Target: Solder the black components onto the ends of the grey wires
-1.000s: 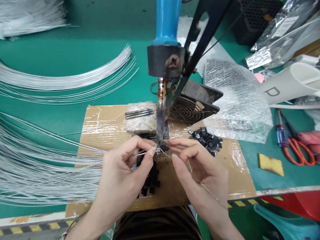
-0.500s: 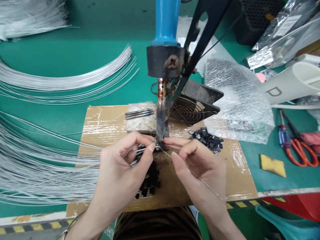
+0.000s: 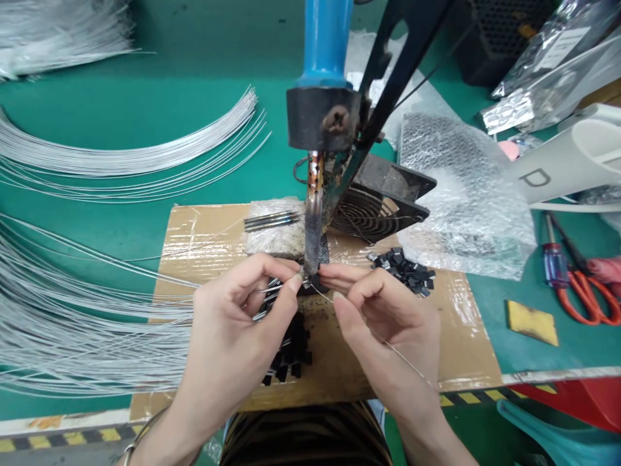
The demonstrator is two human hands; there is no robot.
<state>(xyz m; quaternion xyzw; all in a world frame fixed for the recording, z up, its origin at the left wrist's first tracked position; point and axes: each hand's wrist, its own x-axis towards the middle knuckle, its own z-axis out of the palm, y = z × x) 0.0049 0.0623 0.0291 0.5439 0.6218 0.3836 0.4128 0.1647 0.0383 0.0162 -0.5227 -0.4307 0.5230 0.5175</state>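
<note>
My left hand pinches a thin grey cable just left of the soldering iron's tip. My right hand holds a fine solder wire, whose end reaches to the tip; its fingertips are close to the right side of the tip. The iron, with a blue handle, hangs pointing down from a black bracket. Whatever small part lies at the tip is mostly hidden by my fingers. Black connectors on cable ends lie under my left hand, on the cardboard.
Grey cables spread on the left, with another bundle behind. A black fan stands behind the iron. Loose black parts, bubble wrap, a yellow sponge and red-handled scissors are on the right.
Both hands keep nearly the same pose at the tip. The view has shifted very slightly, and the iron and the things on the right appear a little further right.
</note>
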